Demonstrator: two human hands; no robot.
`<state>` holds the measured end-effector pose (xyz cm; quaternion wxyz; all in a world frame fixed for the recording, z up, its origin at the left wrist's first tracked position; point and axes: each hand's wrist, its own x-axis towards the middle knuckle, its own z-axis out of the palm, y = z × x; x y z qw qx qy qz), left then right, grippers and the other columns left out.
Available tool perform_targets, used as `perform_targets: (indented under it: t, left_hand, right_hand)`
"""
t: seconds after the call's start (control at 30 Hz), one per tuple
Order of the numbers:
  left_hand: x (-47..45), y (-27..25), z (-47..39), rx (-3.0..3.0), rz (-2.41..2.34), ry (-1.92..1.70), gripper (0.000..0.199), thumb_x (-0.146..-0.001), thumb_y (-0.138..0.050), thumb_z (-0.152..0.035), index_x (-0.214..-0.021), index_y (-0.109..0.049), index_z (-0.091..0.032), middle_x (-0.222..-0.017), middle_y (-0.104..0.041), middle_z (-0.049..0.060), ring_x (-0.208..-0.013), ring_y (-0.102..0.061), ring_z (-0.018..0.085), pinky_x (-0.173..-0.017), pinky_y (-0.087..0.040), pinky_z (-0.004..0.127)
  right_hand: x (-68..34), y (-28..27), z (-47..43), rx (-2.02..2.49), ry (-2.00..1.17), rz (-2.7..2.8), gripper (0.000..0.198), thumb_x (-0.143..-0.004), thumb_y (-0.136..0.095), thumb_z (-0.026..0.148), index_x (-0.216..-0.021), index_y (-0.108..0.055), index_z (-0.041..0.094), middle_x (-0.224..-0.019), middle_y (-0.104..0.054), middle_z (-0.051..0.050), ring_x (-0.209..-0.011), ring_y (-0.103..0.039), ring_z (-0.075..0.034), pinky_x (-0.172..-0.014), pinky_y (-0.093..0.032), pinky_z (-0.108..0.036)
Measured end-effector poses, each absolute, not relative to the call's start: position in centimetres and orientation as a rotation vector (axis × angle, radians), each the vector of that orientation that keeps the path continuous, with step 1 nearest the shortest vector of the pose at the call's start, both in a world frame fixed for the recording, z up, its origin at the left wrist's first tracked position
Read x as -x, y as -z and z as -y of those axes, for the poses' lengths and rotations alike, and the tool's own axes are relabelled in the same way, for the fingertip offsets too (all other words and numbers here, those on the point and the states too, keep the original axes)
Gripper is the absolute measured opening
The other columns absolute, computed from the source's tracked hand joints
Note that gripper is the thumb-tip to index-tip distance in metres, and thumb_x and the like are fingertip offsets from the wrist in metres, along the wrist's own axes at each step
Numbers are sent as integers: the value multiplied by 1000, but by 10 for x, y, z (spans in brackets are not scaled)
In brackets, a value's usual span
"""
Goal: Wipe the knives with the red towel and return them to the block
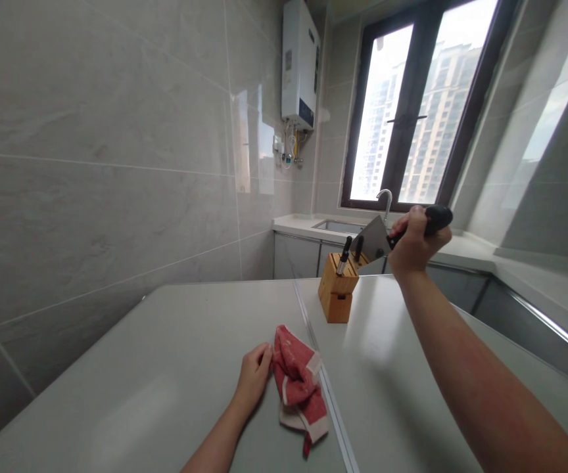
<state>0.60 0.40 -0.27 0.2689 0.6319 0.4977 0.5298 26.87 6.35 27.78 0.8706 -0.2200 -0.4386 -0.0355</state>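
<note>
My right hand is raised at the right, its fingers wrapped round the black handle of a cleaver. The broad steel blade points left and down, just above and behind the wooden knife block, and mirrors part of it. Whether blade and block touch I cannot tell. A black-handled knife stands in the block, handle up. Low in the middle, my left hand is closed at the left edge of a crumpled red-and-white cloth; its fingertips are hidden.
The block and cloth are on a pale tabletop crossed by a metal seam strip. Behind it runs a counter with a sink and a tap under a window. A tiled wall borders the left side.
</note>
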Motion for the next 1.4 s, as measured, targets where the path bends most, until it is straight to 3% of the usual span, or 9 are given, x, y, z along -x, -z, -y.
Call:
perform_targets:
  t: [0.67,1.17,1.4]
  left_hand:
    - [-6,3,-4,-1729,-1348,-1413,39,-87,-41,-44,-58,-44,-18,-57,-43,-3,-57,-39,13,-54,-31,21]
    - [-6,3,-6,-1723,-1349,-1379,40,-86,-40,-47,-58,-44,-18,-57,-43,-3,-59,-40,14,-56,-31,22]
    - [-5,6,-7,-1736,-1349,-1363,41,-86,-39,-48,-59,-45,-18,-58,-43,-3,-60,-40,14,-56,-32,22]
  right_hand:
    - [-282,-262,-83,439,-26,997,39,-82,-53,40,-50,-40,21,-42,-39,9,-35,-39,-8,-37,-33,-23]
    - [-296,-230,-141,861,-340,1130,42,-71,-58,60,-63,-49,20,-48,-48,7,-43,-45,-10,-44,-38,-24]
    - [-302,-190,-161,1081,-372,1135,46,-62,-63,63,-65,-58,18,-59,-58,0,-59,-52,-15,-57,-40,-29]
